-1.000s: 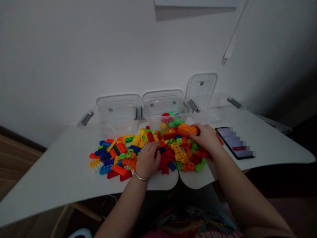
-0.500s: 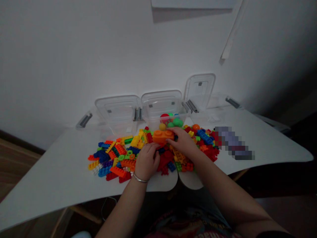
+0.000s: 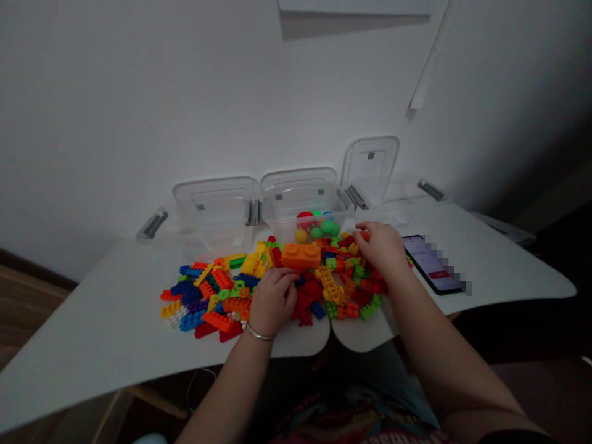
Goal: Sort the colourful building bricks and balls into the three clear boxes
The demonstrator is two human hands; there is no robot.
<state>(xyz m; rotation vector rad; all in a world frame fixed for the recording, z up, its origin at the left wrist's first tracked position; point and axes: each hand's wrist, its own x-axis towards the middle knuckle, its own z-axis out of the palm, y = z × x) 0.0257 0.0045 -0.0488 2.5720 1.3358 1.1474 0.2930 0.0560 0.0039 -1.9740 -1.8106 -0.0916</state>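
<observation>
A large orange block (image 3: 300, 255) lies on the pile of coloured bricks (image 3: 224, 279), just beyond my left hand. My left hand (image 3: 274, 300) rests over the middle of the pile, its fingers curled beside a red piece (image 3: 309, 299); whether it holds anything is hidden. At the right part of the pile, my right hand (image 3: 382, 248) has its thumb and fingers closed around a small orange ball (image 3: 365, 235). Several balls, red, green, blue and yellow, sit in the middle clear box (image 3: 305, 213).
Another clear box (image 3: 217, 237) stands at the left with its lid (image 3: 215, 194) against the wall. A third lid (image 3: 370, 166) leans upright at the right. A phone (image 3: 432, 265) lies on the white table (image 3: 504, 259), right of my right hand.
My right hand has left the large orange block and moved right to the orange ball. The block stays on the pile. My left hand has hardly moved.
</observation>
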